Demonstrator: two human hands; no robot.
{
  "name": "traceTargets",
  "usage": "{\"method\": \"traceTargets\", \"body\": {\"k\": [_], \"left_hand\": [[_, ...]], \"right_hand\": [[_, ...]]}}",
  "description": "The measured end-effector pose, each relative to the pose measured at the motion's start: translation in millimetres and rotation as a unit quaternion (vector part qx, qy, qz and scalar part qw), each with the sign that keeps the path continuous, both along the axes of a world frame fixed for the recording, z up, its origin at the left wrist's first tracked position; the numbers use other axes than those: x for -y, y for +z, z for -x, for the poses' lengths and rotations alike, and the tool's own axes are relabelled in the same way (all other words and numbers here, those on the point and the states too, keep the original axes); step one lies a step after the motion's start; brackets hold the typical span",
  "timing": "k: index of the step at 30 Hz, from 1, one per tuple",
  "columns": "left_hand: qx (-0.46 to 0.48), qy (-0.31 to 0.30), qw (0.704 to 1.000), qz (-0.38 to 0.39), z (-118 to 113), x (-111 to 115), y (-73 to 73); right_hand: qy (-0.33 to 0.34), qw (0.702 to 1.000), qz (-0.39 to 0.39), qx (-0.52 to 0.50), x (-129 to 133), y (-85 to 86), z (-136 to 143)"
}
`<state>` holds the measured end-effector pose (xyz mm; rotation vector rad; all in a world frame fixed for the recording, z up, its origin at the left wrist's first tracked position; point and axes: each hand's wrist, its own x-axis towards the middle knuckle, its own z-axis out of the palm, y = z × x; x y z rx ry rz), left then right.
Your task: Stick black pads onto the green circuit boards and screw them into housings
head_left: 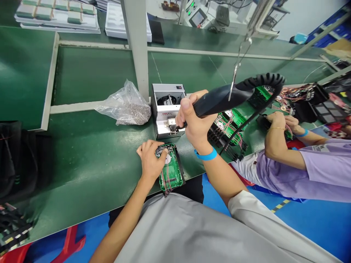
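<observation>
My right hand is wrapped round a black electric screwdriver, which hangs from a hook and has a thick black cord. The screwdriver's tip end points down-left at the front of a grey screw feeder. Whether the bit touches a screw there cannot be made out. Below the feeder, a green circuit board with red and white wires lies at the table's front edge. My left hand grips its upper left part, thumb on top and fingers along the far left side.
Left of the feeder lies a clear plastic bag of small screws. More wired green boards lie to the right, close to a co-worker's hands. A metal post rises behind the feeder. Black parts stand at the left.
</observation>
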<state>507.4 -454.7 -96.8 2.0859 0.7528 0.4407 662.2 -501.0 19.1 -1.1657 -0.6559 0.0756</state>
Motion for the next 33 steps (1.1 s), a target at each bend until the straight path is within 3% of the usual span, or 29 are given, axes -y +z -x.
{"method": "traceTargets", "body": {"k": [4, 9, 17, 33], "left_hand": [[-0.005, 0.005, 1.000, 0.002, -0.7, 0.5, 1.3], [-0.006, 0.005, 1.000, 0.005, -1.3, 0.9, 1.4], [-0.008, -0.003, 1.000, -0.015, -0.5, 0.9, -2.5], [-0.002, -0.009, 1.000, -0.020, 1.1, 1.1, -7.4]], "right_hand": [[0.022, 0.999, 0.036, -0.028, 7.3, 4.1, 6.2], [0.068, 0.996, -0.016, -0.046, 15.7, 11.1, 27.9], [0.154, 0.986, 0.000, -0.067, 6.4, -18.8, 55.5], [0.109, 0.989, 0.081, -0.057, 6.0, -33.5, 60.2]]}}
